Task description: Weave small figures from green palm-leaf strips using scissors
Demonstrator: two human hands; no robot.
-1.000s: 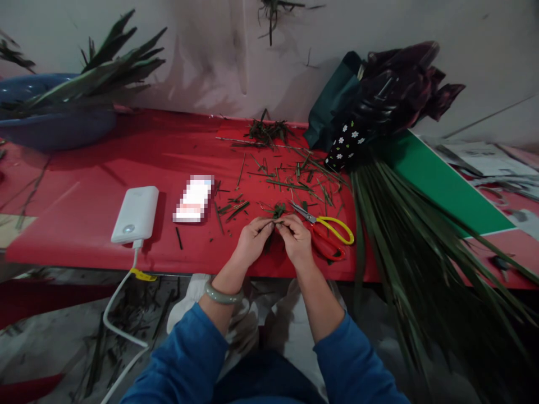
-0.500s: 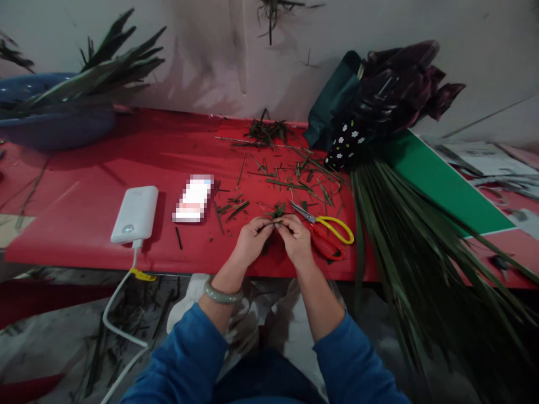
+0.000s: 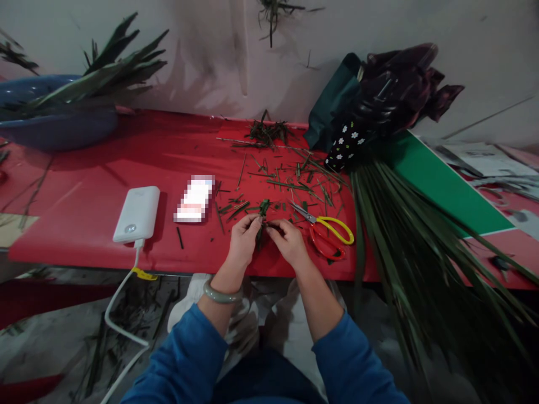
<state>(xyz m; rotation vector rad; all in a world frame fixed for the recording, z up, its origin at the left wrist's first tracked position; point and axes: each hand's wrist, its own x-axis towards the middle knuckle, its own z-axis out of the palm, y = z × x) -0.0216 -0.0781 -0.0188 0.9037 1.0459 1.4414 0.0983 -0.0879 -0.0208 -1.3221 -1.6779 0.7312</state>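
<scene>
My left hand (image 3: 244,238) and my right hand (image 3: 287,241) meet over the near edge of the red table (image 3: 84,196). Both pinch a small folded green leaf piece (image 3: 263,216) that stands up between the fingertips, its lower end hanging down between the hands. A pale bangle (image 3: 221,293) circles my left wrist. Scissors with one yellow and one red handle (image 3: 328,231) lie just right of my right hand, blades pointing left.
A white power bank (image 3: 137,215) with its cable (image 3: 120,303) and a small flat packet (image 3: 193,199) lie to the left. Leaf trimmings (image 3: 286,174) litter the table's middle. A bundle of long leaves (image 3: 404,235) hangs off the right. A blue basin (image 3: 54,120) stands far left.
Both hands have shifted a little to the left, away from the scissors. The leaf piece has turned from lying across the fingertips to standing upright between them.
</scene>
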